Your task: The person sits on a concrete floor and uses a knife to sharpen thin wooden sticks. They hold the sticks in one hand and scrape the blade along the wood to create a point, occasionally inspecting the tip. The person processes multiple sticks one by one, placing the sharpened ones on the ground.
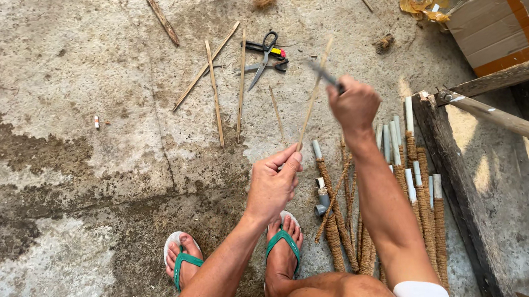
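My left hand (pixel 274 182) pinches the near end of a thin bamboo strip (pixel 313 95) that slants up and away over the concrete floor. My right hand (pixel 353 104) is closed on a small knife (pixel 324 75) whose blade lies against the strip's upper part. Below both hands are my feet in green flip-flops (pixel 185 259). Right of my right forearm lies a bundle of sticks wrapped in brown coir rope (pixel 405 201), their white pipe ends pointing away from me.
Several loose bamboo strips (pixel 214 90) lie on the floor ahead, with black-handled scissors (pixel 264 57) beyond them. A cardboard box (pixel 497 20) stands at the top right. Wooden beams (pixel 452 172) and a pole (pixel 511 122) border the right side.
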